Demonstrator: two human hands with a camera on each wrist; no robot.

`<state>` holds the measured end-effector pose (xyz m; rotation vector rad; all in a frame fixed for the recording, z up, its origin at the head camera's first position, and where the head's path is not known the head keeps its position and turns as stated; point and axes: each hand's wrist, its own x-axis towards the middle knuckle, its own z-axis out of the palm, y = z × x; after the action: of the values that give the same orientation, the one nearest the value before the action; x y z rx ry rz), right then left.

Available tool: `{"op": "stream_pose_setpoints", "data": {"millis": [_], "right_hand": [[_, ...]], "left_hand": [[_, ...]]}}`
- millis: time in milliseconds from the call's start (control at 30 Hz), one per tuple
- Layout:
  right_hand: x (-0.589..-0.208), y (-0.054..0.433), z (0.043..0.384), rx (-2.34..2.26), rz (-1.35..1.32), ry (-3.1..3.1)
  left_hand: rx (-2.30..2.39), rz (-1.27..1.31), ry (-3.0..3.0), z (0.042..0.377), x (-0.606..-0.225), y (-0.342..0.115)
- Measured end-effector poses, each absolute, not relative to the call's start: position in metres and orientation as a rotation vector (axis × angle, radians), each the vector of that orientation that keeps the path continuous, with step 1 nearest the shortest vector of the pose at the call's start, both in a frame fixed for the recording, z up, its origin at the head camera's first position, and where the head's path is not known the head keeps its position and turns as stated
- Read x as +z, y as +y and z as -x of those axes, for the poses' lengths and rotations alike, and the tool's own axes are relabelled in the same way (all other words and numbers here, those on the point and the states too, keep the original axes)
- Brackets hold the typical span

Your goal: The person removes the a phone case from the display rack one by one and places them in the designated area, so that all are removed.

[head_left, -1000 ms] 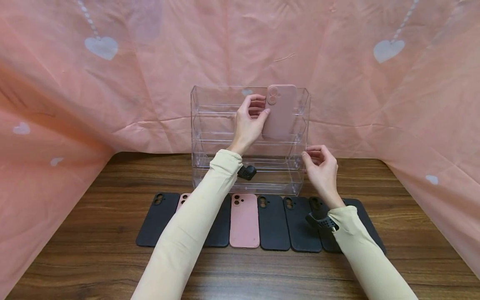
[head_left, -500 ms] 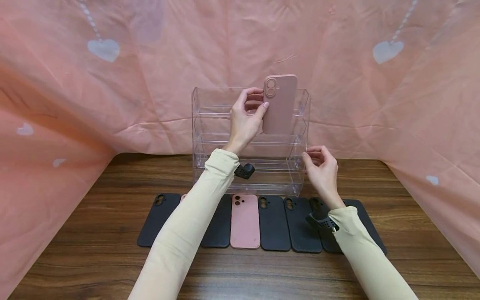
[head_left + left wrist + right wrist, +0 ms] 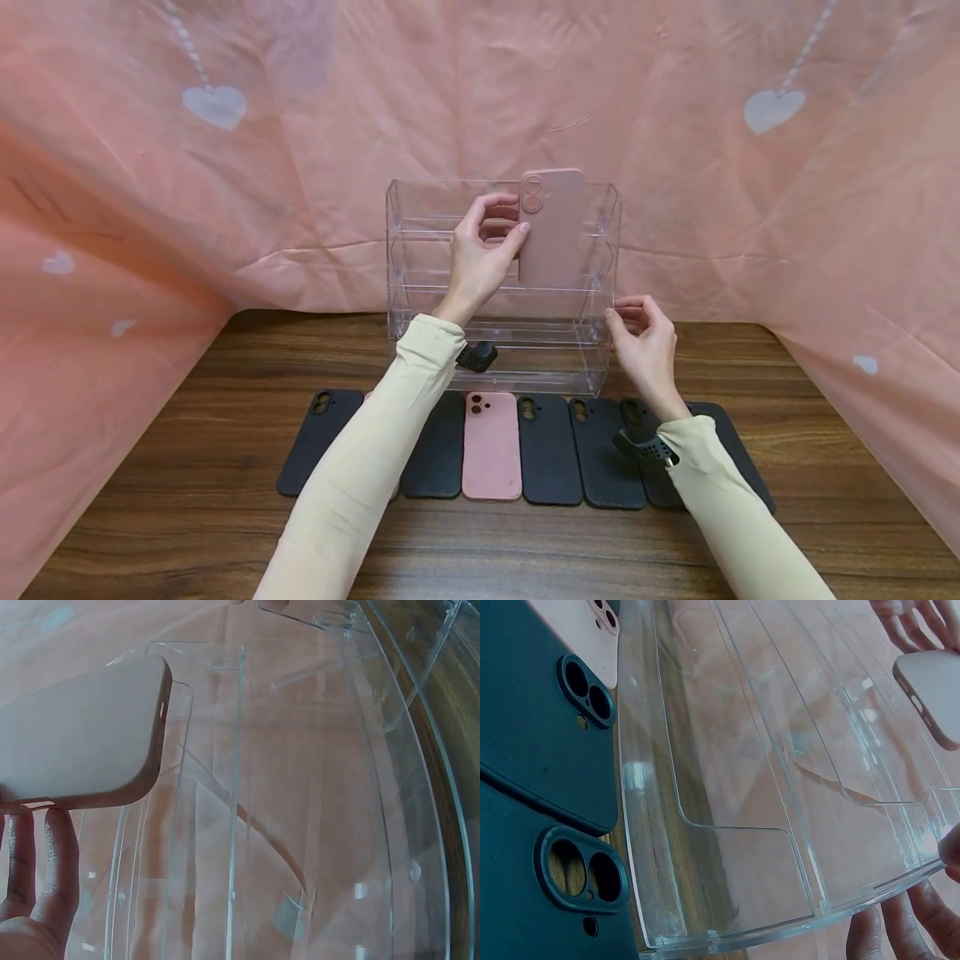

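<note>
My left hand (image 3: 480, 262) pinches a pink phone case (image 3: 555, 229) by its left edge, thumb on the near face. Upright, camera cutout at top left, the case is in front of the upper tiers of a clear tiered rack (image 3: 391, 267); whether it touches a tier I cannot tell. In the left wrist view, fingers (image 3: 61, 855) lie along the edge of the case (image 3: 82, 735). At the rack's right side, my right hand (image 3: 647, 346) grips the side wall; the right wrist view has its fingers (image 3: 907, 922) outside that wall and the thumb opposite.
Before the rack lies a row of several phone cases, mostly black (image 3: 551, 450), with a pink one (image 3: 491, 450) in the middle. Sleeves cover part of the row. A pink cloth (image 3: 675, 167) with hearts surrounds the wooden table (image 3: 525, 550).
My left hand raised the pink case, then lowered it again and carried it slightly left. The right hand has stayed on the rack's side. The head view has shifted slightly.
</note>
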<state>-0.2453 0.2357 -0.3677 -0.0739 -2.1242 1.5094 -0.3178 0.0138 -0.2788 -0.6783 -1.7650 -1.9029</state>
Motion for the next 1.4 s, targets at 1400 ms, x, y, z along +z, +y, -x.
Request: {"op": "stream_pose_setpoints", "data": {"millis": [1400], "right_hand": [[-0.366,0.236,0.247,1.512,0.071,-2.113]], "left_hand": [[-1.964,0.666,-1.698,0.287,-0.306,-0.036]]}}
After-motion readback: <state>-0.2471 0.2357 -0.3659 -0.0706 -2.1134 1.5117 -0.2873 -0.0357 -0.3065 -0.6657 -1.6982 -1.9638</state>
